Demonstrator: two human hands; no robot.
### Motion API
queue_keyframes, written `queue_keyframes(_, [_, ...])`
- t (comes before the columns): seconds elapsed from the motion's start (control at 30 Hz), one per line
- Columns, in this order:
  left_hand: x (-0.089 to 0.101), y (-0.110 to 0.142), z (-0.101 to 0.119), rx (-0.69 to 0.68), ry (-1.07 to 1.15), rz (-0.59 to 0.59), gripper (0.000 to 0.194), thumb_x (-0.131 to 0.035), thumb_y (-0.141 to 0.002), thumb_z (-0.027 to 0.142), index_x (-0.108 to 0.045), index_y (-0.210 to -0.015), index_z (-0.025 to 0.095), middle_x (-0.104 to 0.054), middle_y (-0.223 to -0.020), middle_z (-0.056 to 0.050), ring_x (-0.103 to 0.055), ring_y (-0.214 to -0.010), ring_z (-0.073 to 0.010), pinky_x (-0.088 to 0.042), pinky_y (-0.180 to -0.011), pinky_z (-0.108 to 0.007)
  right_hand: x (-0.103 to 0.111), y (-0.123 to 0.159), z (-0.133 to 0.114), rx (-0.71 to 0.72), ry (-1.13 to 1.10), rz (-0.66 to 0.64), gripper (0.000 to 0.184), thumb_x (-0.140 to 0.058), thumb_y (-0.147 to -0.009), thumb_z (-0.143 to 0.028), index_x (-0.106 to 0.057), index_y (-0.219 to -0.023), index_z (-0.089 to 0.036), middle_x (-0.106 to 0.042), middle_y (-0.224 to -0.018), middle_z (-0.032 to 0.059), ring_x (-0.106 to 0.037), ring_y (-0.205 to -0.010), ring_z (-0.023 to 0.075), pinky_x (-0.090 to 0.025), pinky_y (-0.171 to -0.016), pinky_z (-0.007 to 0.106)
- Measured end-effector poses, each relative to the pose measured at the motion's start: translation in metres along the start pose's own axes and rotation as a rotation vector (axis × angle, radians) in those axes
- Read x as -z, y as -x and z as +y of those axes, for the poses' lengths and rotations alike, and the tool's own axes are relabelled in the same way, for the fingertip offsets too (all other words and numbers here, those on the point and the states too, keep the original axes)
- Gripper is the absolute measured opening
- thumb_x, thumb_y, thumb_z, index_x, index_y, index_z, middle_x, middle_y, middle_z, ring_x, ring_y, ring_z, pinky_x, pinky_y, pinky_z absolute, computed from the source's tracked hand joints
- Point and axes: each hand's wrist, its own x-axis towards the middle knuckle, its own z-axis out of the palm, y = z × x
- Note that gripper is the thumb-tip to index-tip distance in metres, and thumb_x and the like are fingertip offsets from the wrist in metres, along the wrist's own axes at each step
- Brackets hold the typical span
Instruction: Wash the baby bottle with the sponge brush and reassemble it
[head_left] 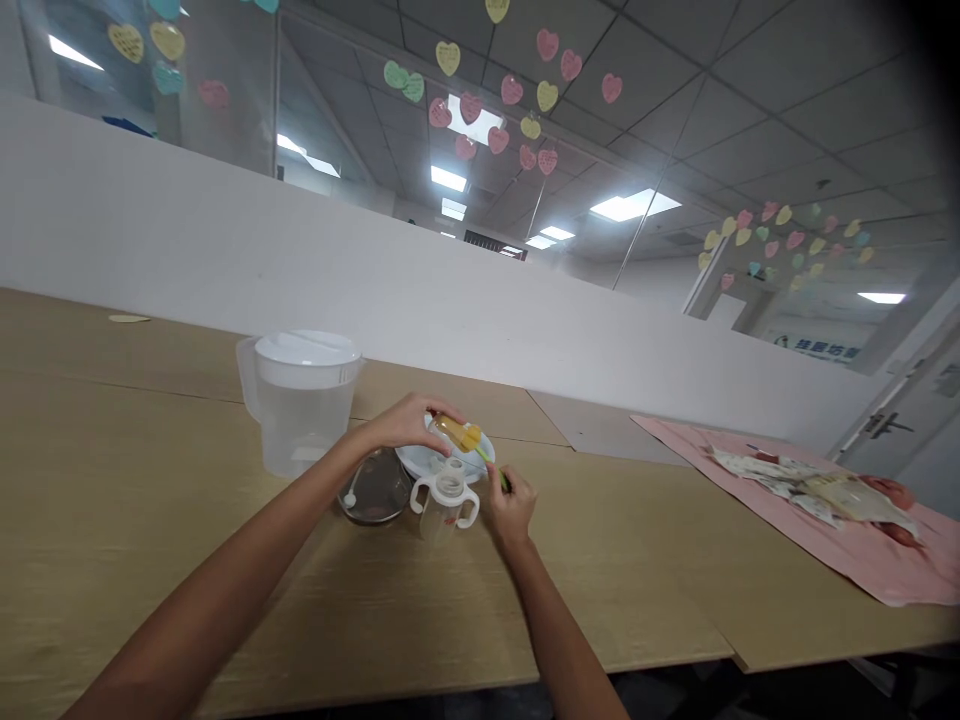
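My left hand point(420, 425) is wrapped round a small clear bottle point(450, 430), held tilted with its mouth toward the right. In my right hand point(512, 505) is a slim green-handled brush point(484, 454). Its yellow head meets the bottle's mouth; how far it reaches inside I cannot tell. Just below, a clear baby bottle point(441, 518) with two white side handles stands upright and uncapped on the table. Behind it lies a white bowl point(411, 462), partly hidden by my left hand and the bottles. A dark metal dish point(382, 495) with a small white piece in it sits to the left.
A large lidded translucent pitcher point(304, 420) stands left of my hands on the wooden table point(637, 560). At the far right, a pink cloth point(765, 510) carries a doll and patterned fabric. A white wall point(465, 310) topped by glass runs behind the table.
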Motion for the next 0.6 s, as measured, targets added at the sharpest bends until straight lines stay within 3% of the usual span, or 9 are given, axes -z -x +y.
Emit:
queue_keyframes(0.17, [0.001, 0.001, 0.01, -0.039, -0.01, 0.007, 0.046, -0.073, -0.052, 0.035, -0.064, -0.095, 0.02, -0.063, -0.101, -0.002, -0.055, -0.095, -0.0176, -0.04, -0.086, -0.027, 0.0, 0.001, -0.003, 0.107, -0.051, -0.101, 0.041, -0.039, -0.085, -0.038, -0.048, -0.052, -0.015, -0.038, -0.046, -0.0039, -0.031, -0.045, 0.0062, -0.025, -0.047, 0.019])
queue_keyframes(0.33, [0.007, 0.0, 0.007, 0.025, -0.06, 0.032, 0.046, -0.071, -0.054, 0.037, -0.064, -0.095, 0.019, -0.064, -0.097, -0.002, -0.055, -0.09, -0.0182, -0.043, -0.079, -0.026, 0.001, 0.0, -0.003, -0.034, -0.061, -0.052, 0.044, -0.037, -0.085, -0.042, -0.046, -0.051, -0.015, -0.036, -0.046, -0.0044, -0.029, -0.045, 0.0063, -0.026, -0.048, 0.019])
queue_keyframes(0.5, [0.029, 0.004, 0.0, 0.125, -0.244, 0.1, 0.054, -0.069, -0.056, 0.035, -0.057, -0.106, 0.019, -0.061, -0.103, -0.003, -0.055, -0.091, -0.0185, -0.042, -0.08, -0.026, 0.005, -0.008, 0.002, -0.118, 0.06, 0.016, 0.048, -0.035, -0.084, -0.048, -0.046, -0.052, -0.015, -0.036, -0.046, -0.0043, -0.029, -0.045, 0.0068, -0.022, -0.048, 0.02])
queue_keyframes(0.6, [0.039, 0.011, -0.012, 0.29, -0.448, 0.005, 0.07, -0.07, -0.051, 0.023, -0.046, -0.117, 0.017, -0.06, -0.105, -0.008, -0.055, -0.094, -0.0217, -0.041, -0.082, -0.029, 0.007, -0.011, 0.006, -0.229, 0.088, 0.096, 0.048, -0.033, -0.085, -0.049, -0.047, -0.053, -0.016, -0.036, -0.046, -0.0045, -0.029, -0.045, 0.0074, -0.022, -0.048, 0.021])
